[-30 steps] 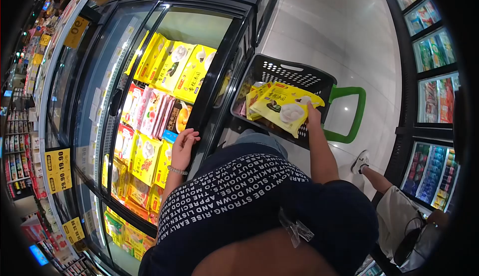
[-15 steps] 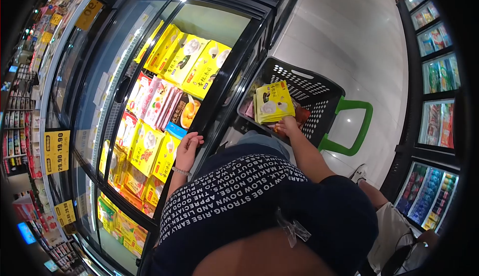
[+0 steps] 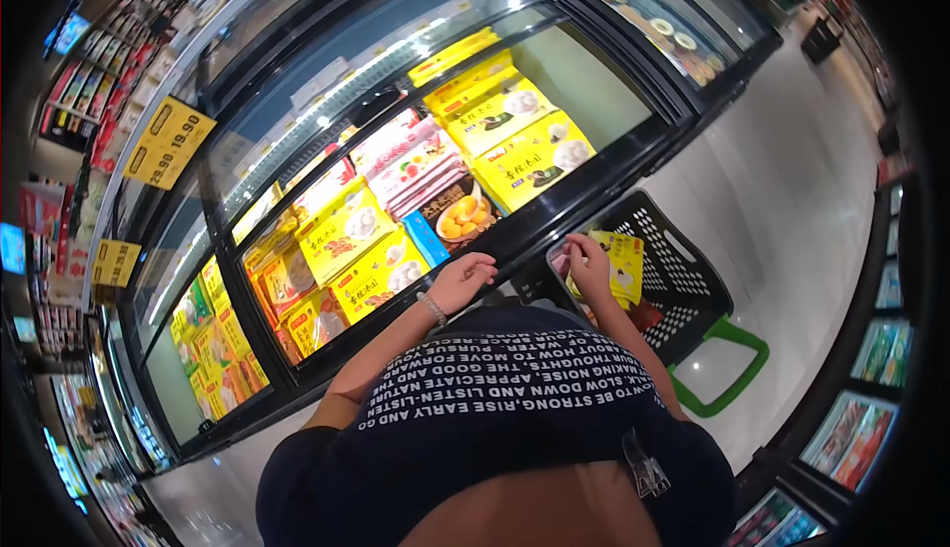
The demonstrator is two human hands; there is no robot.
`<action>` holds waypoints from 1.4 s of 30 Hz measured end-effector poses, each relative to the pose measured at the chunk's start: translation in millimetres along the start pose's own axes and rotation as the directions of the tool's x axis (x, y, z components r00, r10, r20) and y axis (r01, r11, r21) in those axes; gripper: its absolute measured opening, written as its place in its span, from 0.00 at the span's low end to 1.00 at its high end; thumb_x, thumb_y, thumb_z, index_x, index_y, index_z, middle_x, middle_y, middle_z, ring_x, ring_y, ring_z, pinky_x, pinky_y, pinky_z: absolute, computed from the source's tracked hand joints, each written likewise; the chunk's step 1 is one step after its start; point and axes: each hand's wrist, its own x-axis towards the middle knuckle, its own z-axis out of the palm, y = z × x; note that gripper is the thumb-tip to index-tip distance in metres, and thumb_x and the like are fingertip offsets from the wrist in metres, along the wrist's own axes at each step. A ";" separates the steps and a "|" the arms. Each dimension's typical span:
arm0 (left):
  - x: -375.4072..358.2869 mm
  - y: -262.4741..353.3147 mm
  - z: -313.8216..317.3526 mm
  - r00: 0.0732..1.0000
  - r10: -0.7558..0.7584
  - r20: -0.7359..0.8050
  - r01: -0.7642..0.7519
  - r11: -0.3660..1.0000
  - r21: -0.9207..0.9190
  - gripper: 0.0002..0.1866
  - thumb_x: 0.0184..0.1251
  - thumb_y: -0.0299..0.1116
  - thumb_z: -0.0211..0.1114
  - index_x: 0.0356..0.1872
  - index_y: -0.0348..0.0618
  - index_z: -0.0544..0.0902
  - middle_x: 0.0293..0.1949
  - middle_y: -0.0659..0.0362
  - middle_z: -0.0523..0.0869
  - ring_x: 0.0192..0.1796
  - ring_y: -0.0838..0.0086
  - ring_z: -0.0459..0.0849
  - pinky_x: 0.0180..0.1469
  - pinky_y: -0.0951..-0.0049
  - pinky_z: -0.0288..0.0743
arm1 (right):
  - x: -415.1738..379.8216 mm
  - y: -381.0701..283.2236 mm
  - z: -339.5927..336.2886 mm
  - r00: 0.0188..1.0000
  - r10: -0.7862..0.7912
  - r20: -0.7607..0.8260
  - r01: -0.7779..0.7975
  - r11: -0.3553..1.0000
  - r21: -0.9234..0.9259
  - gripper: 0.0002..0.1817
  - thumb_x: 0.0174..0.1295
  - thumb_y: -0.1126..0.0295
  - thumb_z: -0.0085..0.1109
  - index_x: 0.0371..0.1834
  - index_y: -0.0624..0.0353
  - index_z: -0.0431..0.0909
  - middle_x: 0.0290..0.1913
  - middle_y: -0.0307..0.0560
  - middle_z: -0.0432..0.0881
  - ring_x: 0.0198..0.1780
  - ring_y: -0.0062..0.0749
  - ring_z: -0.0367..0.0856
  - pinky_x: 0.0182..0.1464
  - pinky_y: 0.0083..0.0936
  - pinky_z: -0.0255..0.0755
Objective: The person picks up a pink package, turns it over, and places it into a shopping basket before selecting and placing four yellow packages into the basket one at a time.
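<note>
Reading 29.90 and 19.90, a yellow price sign [image 3: 168, 141] flanks the freezer [image 3: 554, 215]. At its near rim, the left hand [image 3: 463, 283] is loosely curled, empty. Beside the freezer, the right hand [image 3: 589, 268] bends into the basket [image 3: 693, 275] by yellow packets [image 3: 624, 268]; whether its fingers grip is unclear.

Glossy plastic packets [image 3: 535, 161]; matt plastic basket [image 3: 683, 285]; smooth, shiny floor [image 3: 792, 171].
</note>
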 end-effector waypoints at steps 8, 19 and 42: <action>11.0 -0.5 -18.2 0.999 -0.035 0.019 0.036 0.999 -0.040 0.13 0.66 0.31 0.51 0.48 0.35 0.72 0.37 0.57 0.80 0.34 0.79 0.79 0.36 0.81 0.74 | 45.8 -56.1 57.3 0.836 -0.422 0.351 0.502 0.847 -0.175 0.08 0.52 0.76 0.51 0.35 0.64 0.76 0.28 0.50 0.78 0.33 0.44 0.77 0.37 0.33 0.69; 106.7 38.8 -149.0 0.827 0.369 -0.423 -0.017 0.770 0.638 0.20 0.55 0.41 0.59 0.45 0.37 0.75 0.46 0.48 0.77 0.52 0.60 0.74 0.55 0.67 0.67 | 55.9 -38.6 86.9 0.805 -0.421 0.418 0.593 0.560 -0.578 0.07 0.42 0.65 0.54 0.22 0.56 0.77 0.19 0.45 0.73 0.25 0.39 0.73 0.28 0.35 0.67; 138.4 79.9 -206.5 0.863 0.167 -0.477 0.390 0.379 0.839 0.39 0.40 0.58 0.63 0.45 0.31 0.72 0.46 0.43 0.72 0.51 0.54 0.71 0.55 0.61 0.65 | 52.8 -42.1 81.8 0.819 -0.378 0.431 0.571 0.601 -0.558 0.17 0.46 0.65 0.52 0.39 0.59 0.77 0.35 0.50 0.75 0.45 0.44 0.71 0.49 0.36 0.67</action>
